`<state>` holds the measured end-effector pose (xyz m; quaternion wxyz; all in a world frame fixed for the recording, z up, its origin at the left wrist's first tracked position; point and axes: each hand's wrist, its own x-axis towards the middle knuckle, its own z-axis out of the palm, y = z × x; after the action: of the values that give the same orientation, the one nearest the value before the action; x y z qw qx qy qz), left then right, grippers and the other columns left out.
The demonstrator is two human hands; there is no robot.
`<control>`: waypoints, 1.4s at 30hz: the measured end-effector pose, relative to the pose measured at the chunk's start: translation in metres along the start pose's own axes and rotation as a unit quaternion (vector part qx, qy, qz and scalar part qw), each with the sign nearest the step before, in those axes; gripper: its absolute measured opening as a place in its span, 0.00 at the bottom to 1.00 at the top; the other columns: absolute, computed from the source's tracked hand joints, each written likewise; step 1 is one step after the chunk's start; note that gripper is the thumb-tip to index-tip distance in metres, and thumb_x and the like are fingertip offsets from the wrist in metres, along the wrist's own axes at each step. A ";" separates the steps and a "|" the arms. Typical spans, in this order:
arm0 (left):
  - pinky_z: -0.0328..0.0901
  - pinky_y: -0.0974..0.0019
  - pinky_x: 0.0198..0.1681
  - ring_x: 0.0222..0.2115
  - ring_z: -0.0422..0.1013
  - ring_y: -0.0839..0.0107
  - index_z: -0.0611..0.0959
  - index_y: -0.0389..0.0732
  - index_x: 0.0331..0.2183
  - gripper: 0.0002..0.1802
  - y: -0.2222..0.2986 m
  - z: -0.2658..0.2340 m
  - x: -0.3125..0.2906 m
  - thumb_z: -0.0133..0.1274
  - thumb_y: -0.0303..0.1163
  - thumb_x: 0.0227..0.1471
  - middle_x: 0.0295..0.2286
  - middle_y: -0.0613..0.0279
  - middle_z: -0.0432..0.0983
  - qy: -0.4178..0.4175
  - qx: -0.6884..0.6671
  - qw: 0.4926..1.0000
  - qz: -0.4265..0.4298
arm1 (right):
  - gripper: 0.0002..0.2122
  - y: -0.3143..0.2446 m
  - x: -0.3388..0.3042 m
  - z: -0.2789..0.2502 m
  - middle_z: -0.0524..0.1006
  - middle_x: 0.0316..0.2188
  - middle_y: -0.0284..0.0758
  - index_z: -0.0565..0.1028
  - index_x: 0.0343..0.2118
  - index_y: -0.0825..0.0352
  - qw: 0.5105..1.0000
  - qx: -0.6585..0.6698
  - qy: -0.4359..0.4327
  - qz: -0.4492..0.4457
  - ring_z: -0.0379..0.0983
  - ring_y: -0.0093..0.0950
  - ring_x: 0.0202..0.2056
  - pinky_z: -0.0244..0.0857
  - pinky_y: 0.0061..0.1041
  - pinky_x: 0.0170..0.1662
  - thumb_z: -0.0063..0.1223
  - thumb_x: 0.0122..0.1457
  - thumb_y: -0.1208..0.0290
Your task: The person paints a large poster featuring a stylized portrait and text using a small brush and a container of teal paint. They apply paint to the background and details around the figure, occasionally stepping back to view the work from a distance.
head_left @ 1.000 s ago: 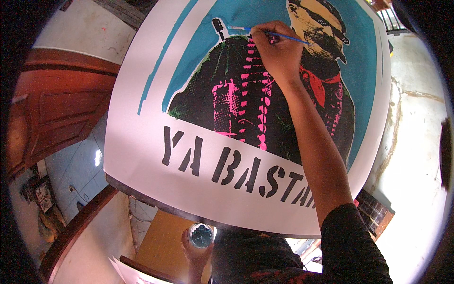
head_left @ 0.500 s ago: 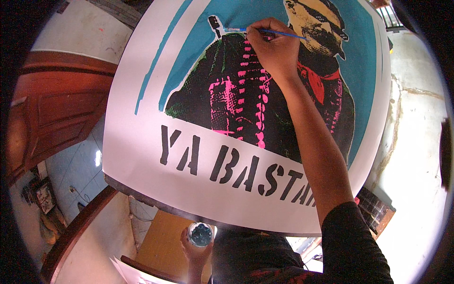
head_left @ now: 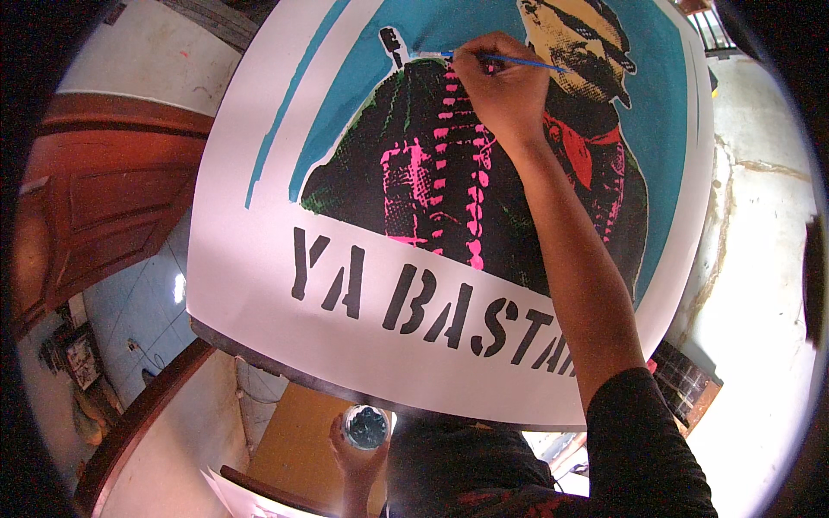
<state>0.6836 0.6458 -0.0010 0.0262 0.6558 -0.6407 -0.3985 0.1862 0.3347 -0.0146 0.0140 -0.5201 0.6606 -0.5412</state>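
Note:
A large poster (head_left: pixel 237 268) spreads across the view, with a printed half-length figure, pink and red details and black stencilled lettering on white. My right hand (head_left: pixel 508 86) pinches a thin blue-handled paintbrush (head_left: pixel 540 63) over its upper part. The bristles point left and meet the teal background (head_left: pixel 462 19) between the dark shoulder and a small black upright shape (head_left: pixel 391 45). Below the poster's lower edge, my left hand (head_left: pixel 356 457) is wrapped around a small open jar (head_left: pixel 366 426) holding dark bluish paint.
The poster lies on a board whose dark edge (head_left: pixel 285 367) shows along the bottom. Reddish-brown wooden furniture (head_left: pixel 112 186) stands at left, above blue floor tiles (head_left: pixel 142 293). A pale, cracked surface (head_left: pixel 760 259) runs down the right, beside a dark gridded object (head_left: pixel 685 384).
My right hand and the brush have shifted very slightly to the right along the figure's shoulder. The jar in my left hand stays in place.

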 end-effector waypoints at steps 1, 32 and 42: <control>0.57 0.48 0.59 0.56 0.58 0.49 0.59 0.38 0.58 0.54 0.000 0.001 0.001 0.70 0.37 0.32 0.53 0.48 0.57 -0.001 -0.006 1.000 -0.004 | 0.02 0.003 -0.001 -0.001 0.78 0.21 0.31 0.78 0.25 0.69 1.000 0.006 0.003 0.006 0.72 0.16 0.25 0.66 0.17 0.29 0.59 0.50 0.77; 0.57 0.51 0.58 0.55 0.59 0.52 0.56 0.39 0.58 0.55 -0.012 0.004 -0.001 0.70 0.33 0.32 0.53 0.48 0.59 -0.006 -0.011 1.000 0.000 | 0.02 0.005 -0.002 -0.001 0.78 0.21 0.33 0.78 0.24 0.70 0.998 -0.019 0.054 -0.003 0.73 0.20 0.24 0.67 0.19 0.30 0.58 0.49 0.78; 0.57 0.51 0.58 0.55 0.60 0.52 0.56 0.39 0.58 0.55 -0.009 0.005 0.002 0.70 0.34 0.32 0.53 0.48 0.60 -0.001 -0.041 0.999 0.021 | 0.02 0.002 -0.001 0.000 0.78 0.21 0.34 0.79 0.25 0.70 1.000 -0.002 0.028 -0.004 0.74 0.19 0.24 0.67 0.20 0.30 0.58 0.50 0.77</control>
<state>0.6879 0.6480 -0.0103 0.0608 0.6402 -0.6373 -0.4246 0.1850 0.3350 -0.0169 -0.0078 -0.5074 0.6593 -0.5548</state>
